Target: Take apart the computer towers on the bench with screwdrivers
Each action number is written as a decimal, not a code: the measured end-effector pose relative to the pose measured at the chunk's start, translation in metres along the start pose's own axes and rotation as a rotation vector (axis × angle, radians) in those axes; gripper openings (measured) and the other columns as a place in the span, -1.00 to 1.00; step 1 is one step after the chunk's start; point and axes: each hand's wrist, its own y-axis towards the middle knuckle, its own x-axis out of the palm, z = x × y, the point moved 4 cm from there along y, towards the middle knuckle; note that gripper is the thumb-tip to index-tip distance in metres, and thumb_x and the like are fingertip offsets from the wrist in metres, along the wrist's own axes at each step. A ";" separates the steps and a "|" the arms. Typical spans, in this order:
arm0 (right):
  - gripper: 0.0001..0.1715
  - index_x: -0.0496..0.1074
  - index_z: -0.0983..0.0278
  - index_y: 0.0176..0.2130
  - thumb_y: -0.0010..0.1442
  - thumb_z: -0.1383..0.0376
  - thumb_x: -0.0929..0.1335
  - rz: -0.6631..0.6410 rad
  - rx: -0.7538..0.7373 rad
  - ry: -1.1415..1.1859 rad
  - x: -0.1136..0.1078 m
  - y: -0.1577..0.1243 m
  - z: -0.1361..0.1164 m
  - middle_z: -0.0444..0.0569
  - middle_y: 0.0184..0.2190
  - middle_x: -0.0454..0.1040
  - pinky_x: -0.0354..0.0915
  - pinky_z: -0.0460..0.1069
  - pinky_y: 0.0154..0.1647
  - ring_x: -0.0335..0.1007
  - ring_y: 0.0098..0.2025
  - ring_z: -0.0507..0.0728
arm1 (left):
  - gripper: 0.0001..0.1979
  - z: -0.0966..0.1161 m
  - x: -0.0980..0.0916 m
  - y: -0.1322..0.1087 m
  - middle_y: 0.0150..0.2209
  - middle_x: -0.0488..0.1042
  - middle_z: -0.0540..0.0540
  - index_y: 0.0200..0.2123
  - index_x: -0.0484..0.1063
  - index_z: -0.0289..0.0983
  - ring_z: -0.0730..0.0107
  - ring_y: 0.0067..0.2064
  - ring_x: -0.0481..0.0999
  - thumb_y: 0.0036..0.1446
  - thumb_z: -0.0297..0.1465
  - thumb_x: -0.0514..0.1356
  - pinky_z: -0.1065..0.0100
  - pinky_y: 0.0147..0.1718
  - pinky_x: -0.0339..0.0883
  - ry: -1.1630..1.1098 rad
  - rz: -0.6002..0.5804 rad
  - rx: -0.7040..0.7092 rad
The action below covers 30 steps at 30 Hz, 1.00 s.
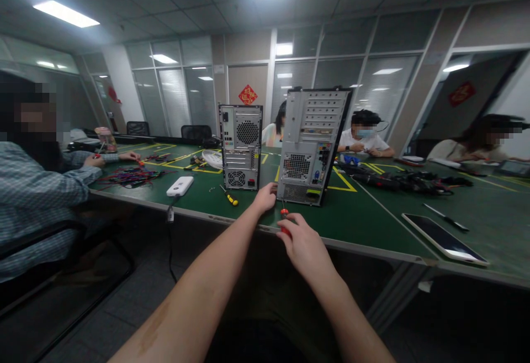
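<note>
A tall grey and black computer case (302, 156) stands upright on the green table, its rear panel with ports and vents facing me. My left hand (265, 198) is at its lower left edge, fingers curled against the case and partly hidden. In my right hand (300, 236) is a screwdriver (285, 230) with a red handle, closed in my fingers. Its thin shaft points up at the bottom of the rear panel; whether the tip touches a screw is too small to tell. A smaller computer case (241, 147) stands upright to the left.
A yellow-and-black screwdriver (230, 197), a white power bank (180, 186) and coloured cables (132, 176) lie left. Right are black cables (406, 180), a phone (443, 237) and a slim dark tool (447, 218). A person in a checked shirt (37, 203) sits left; others sit opposite.
</note>
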 end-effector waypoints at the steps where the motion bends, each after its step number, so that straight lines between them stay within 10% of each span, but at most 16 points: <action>1: -0.74 0.59 0.20 0.05 0.41 0.30 0.38 0.012 0.008 0.031 0.001 0.001 0.001 0.09 0.17 0.45 0.45 0.08 0.04 0.59 -0.02 0.22 | -0.38 0.000 0.000 0.000 0.12 0.64 -0.23 0.12 0.50 -0.34 0.29 0.15 0.63 0.01 -0.77 0.03 0.30 0.25 0.39 0.003 -0.001 -0.002; 30: -0.70 0.57 0.22 0.08 0.41 0.29 0.36 0.123 -0.033 0.110 0.003 0.001 0.005 0.10 0.05 0.49 0.47 0.10 0.07 0.57 -0.03 0.23 | -0.38 0.001 0.002 0.000 0.14 0.63 -0.24 0.11 0.50 -0.33 0.29 0.17 0.62 0.01 -0.78 0.03 0.30 0.20 0.44 -0.044 -0.005 -0.017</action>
